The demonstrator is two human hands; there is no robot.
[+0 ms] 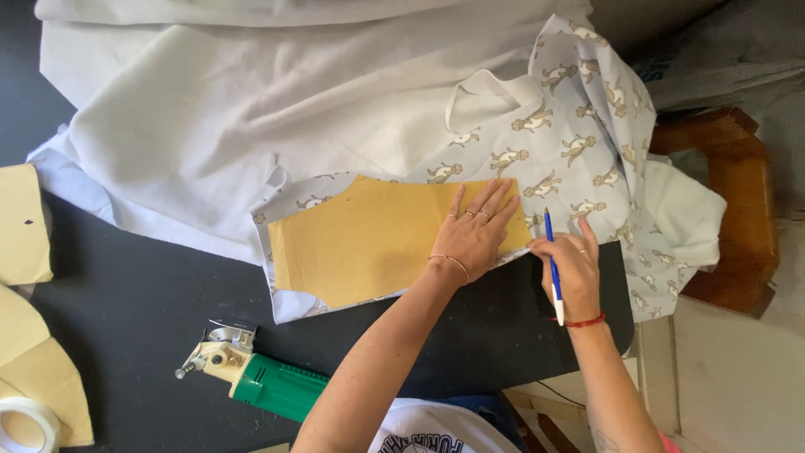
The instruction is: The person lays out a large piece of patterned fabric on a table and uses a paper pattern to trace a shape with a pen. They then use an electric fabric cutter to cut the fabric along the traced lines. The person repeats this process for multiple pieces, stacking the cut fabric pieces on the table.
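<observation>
Mustard-yellow paper pattern [369, 239], pinned down under spread fingers [495, 201]. Laid palm-down, left hand [476, 231], near the pattern's right end, fingertips reaching to the upper edge; probably pressed so to stop the paper sliding on the cloth beneath. Thin rings and a bracelet worn, nothing gripped.

Pinched between thumb and fingers of the right hand [570, 268], a blue pen [552, 264], white cap end toward the wrist, tip pointed away and set just beside the pattern's right edge, close to the left fingertips. Held upright-ish like that, seemingly, so as to run along the paper's border. Red band at that wrist.

Under the pattern, pale printed fabric [587, 143] with small tan animal figures, smoothed where the paper lay, bunched and spilling off the table's right end. Beyond it, plain white fabric [251, 109], heaped across the far side.

Underneath all, a black table [126, 310]. Parked near the front edge, well apart from both hands, a green electric cutter [260, 377], blade end turned left, presumably kept within reach. Off to the left edge, more paper pieces [42, 369] of the same yellow and a roll of tape [25, 424]. At far right, past the cloth, a wooden chair [738, 210].
</observation>
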